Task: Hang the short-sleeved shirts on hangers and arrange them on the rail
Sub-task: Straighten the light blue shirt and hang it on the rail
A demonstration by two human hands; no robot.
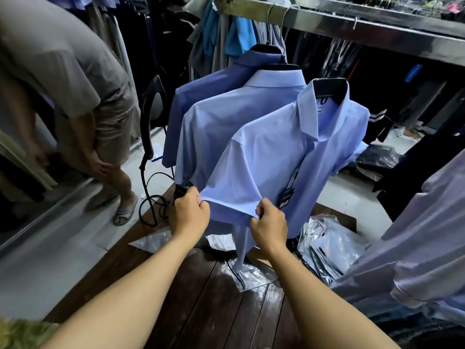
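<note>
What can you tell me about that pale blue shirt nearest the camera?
The nearest shirt is pale blue, of smooth thin-looking fabric, short-sleeved with a pointed collar, on a black hanger. It hangs in front of two similar shirts. A dark tag dangles at its front. The left hand and right hand pinch one sleeve's hem, stretching it flat.

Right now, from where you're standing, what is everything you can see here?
Short-sleeved shirts: three, light blue, hanging in a row from the rail.
Hangers: three, black, inside the shirts' collars.
Rail: one, silver metal, across the top.
Tags: one bunch, dark, at the nearest shirt's front.
Plastic bags: several, clear, on the floor at right.
Another person: one, grey top, standing at left.
Left hand: pinches the nearest shirt's sleeve hem.
Right hand: pinches the same hem.
</note>
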